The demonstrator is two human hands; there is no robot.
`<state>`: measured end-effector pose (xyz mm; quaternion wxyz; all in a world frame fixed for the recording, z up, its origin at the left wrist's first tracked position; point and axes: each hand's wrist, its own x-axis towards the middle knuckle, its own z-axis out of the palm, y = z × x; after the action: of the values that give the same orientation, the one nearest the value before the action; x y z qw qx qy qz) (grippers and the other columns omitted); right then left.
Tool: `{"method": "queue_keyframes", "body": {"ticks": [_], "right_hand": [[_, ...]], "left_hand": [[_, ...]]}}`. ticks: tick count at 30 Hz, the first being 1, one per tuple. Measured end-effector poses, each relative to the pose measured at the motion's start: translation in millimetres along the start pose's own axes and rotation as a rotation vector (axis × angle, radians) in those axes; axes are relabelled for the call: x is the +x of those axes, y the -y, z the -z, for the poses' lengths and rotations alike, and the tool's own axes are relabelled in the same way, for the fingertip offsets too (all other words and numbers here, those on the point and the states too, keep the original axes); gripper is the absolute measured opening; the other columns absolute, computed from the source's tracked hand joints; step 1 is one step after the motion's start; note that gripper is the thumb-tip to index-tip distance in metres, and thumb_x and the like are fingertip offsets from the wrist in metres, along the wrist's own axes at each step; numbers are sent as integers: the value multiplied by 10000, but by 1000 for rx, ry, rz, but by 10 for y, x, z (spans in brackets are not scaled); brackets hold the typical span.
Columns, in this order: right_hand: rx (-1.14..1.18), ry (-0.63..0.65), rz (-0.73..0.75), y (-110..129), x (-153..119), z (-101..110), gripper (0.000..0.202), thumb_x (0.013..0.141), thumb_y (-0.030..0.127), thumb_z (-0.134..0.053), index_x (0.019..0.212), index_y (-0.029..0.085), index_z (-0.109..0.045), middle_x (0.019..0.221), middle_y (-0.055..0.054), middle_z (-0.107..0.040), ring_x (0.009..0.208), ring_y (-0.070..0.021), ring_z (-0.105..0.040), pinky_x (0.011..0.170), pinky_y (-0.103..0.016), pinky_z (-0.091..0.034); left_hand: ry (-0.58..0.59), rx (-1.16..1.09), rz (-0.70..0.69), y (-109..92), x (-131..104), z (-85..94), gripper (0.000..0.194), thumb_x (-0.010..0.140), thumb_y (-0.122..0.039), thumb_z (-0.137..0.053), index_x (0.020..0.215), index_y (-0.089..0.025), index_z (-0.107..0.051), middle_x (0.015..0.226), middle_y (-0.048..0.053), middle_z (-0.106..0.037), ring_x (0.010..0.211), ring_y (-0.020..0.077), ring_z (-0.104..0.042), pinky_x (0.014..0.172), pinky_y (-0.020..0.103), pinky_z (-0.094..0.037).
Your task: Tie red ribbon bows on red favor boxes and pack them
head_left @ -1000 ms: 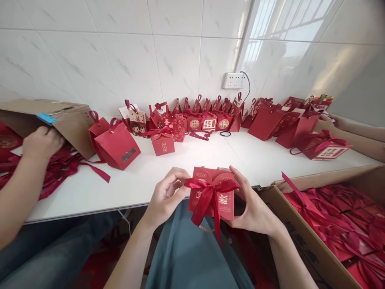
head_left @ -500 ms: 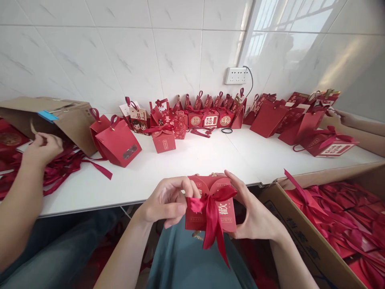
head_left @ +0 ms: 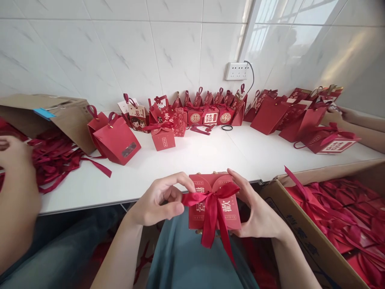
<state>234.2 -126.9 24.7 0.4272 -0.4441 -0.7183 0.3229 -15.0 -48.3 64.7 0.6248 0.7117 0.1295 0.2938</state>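
In front of my lap is a small red gift box (head_left: 197, 222) with pale characters on its face. A red satin ribbon (head_left: 210, 218) is tied across it in a bow, its two tails hanging down. My right hand (head_left: 255, 210) grips the box by its right side, thumb below and fingers at the top corner. At the left loop of the bow, my left hand (head_left: 164, 198) has curled fingers and thumb on the loop's end, with the index finger reaching to the box's upper left edge. Bits of gold cord show behind the box.
On the white table (head_left: 198, 160) stand several red gift bags and boxes, including a bowed box (head_left: 163, 138). A carton (head_left: 279, 192) of ribboned boxes sits at right. Loose ribbons (head_left: 57, 160) lie by a brown carton (head_left: 72, 120), near a co-worker's hand (head_left: 15, 154).
The bow's left loop now stretches further left, and my left hand has shifted slightly left with it. The co-worker's hand on the left has moved down and left.
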Motion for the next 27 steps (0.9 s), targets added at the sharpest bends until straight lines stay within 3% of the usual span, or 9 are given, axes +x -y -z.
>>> {"method": "queue_keyframes", "body": {"ticks": [3,5,10,15,19,24,27], "right_hand": [[6,5,2,-12,-1,-3,1065,576,175,-773,1434,337,-164,1450,-85,-320,1297,-293,-389,1034,-444,-408],[19,12,10,-14,0,-10,1069,573,174,-771,1435,335,-160,1450,-89,-318,1292,-295,-395,1032,-446,-407],[18,24,12,-9,-2,-24,1062,585,165,-756,1436,330,-143,1437,-102,-335,1276,-297,-418,1029,-448,-403],[7,75,38,-1,3,-16,1090,582,200,-782,1438,332,-120,1446,-98,-321,1290,-290,-400,1059,-458,-373],[-22,63,39,-1,-5,-2,1086,583,196,-781,1441,317,-126,1446,-106,-322,1295,-301,-392,1057,-461,-382],[-51,40,46,-6,-13,14,1061,602,230,-781,1441,318,-138,1459,-93,-308,1299,-297,-389,1059,-449,-391],[-80,24,55,-4,2,15,1038,614,238,-773,1440,319,-149,1451,-79,-325,1295,-284,-397,1067,-437,-388]], "left_hand": [[-19,206,-14,-74,-16,-41,191,815,-310,-600,769,-125,-588,936,82,-539,520,31,-391,452,187,-352],[-14,191,-16,-92,-12,-71,207,830,-289,-582,710,-122,-554,861,67,-547,503,33,-403,433,181,-342],[14,-110,42,-34,19,-117,219,861,-317,-556,760,-128,-505,749,44,-586,363,5,-410,335,142,-275],[4,-178,205,-31,46,-133,173,884,-314,-529,934,-152,-495,567,18,-650,253,18,-345,265,105,-215],[-58,-216,189,2,28,-54,288,875,-293,-544,1116,-158,-463,614,37,-694,243,33,-381,262,109,-222],[-140,-209,86,111,-11,33,225,848,-289,-572,1009,-138,-528,835,105,-720,308,56,-498,286,136,-256],[-238,-108,69,114,-1,-20,210,856,-293,-559,998,-142,-525,761,70,-696,351,81,-540,297,141,-284]]}}
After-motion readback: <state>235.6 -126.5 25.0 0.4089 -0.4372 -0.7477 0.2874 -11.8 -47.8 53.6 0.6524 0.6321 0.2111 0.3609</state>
